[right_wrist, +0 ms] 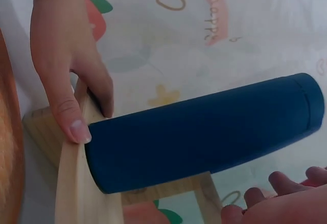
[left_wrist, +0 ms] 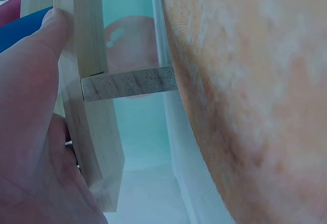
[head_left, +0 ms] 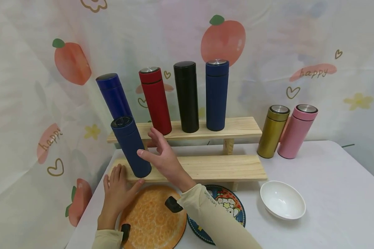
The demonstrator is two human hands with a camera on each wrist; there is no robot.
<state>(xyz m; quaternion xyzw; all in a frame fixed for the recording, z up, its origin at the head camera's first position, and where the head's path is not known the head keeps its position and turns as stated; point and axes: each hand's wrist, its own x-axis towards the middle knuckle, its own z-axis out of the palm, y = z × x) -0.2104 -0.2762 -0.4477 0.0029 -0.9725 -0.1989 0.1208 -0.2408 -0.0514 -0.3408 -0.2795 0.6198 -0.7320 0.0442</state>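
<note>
Right hand point(head_left: 163, 155) hangs with fingers spread and relaxed just beside the navy flask point(head_left: 131, 146), its fingertips near the flask's side but, as far as the head view shows, gripping nothing; whether a fingertip touches the body cannot be told. The navy flask stands at the left end of the lower step point(head_left: 212, 167) of the wooden rack, in front of the blue flask point(head_left: 113, 95) on the upper step point(head_left: 237, 126). Left hand point(head_left: 118, 192) lies with straight fingers on the counter point(head_left: 330, 207), its fingertips at the front edge of the lower step; the left wrist view shows the thumb point(left_wrist: 51, 35) pressed against the plank's edge. The flask is tall, narrow and set close to the plank's end, so a sideways brush from the open right hand could topple it off the step, and in falling it might strike the orange plate point(head_left: 154, 218) lying directly below or knock the blue flask behind it. A push by the left hand on the plank could shift the light rack and unsettle the red flask point(head_left: 156, 100), black flask point(head_left: 187, 97) and dark blue flask point(head_left: 217, 95) on the upper step. The patterned plate point(head_left: 233, 207), white bowl point(head_left: 282, 200), gold flask point(head_left: 272, 131) and pink flask point(head_left: 297, 131) lie farther right, well apart from both hands.
</note>
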